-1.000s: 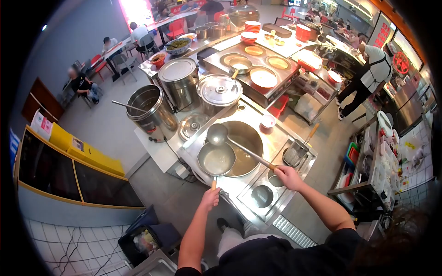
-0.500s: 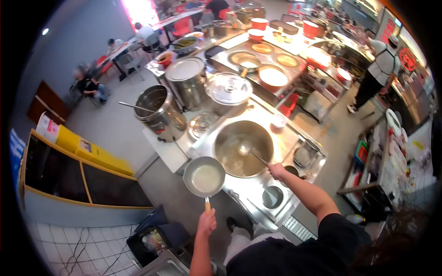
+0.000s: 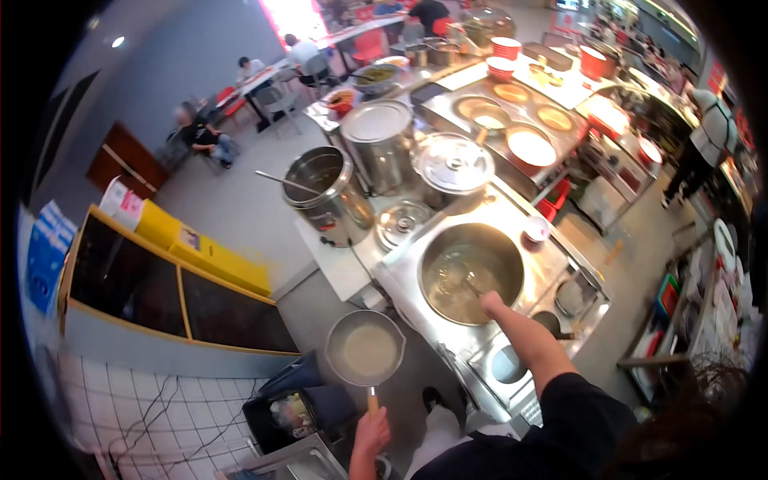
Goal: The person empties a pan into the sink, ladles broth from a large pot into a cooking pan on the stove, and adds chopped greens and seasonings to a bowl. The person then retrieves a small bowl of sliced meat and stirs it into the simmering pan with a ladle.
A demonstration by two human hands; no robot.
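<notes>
My left hand (image 3: 370, 432) is closed around the wooden handle of a saucepan (image 3: 366, 349), which hangs out past the worktop with pale, cloudy liquid in it. My right hand (image 3: 494, 306) grips a ladle (image 3: 474, 288) at the near rim of a large metal pot (image 3: 513, 260). The ladle's bowl is down in the pot's murky liquid and cannot be made out. Between saucepan and pot there is a clear gap. A round lid (image 3: 402, 224) lies on the counter just left of the large pot.
Tall steel pots (image 3: 376, 148) and a lidded pot (image 3: 454, 164) stand behind. A hot plate (image 3: 512, 112) with round pans is farther back. Below the saucepan is a black bin (image 3: 280, 420). A person (image 3: 708, 140) stands at the far right; others sit at the back.
The view has swung, shifting the scene to the right. The ladle's bowl, visible before, has sunk into the liquid. The saucepan has moved lower and farther from the large pot.
</notes>
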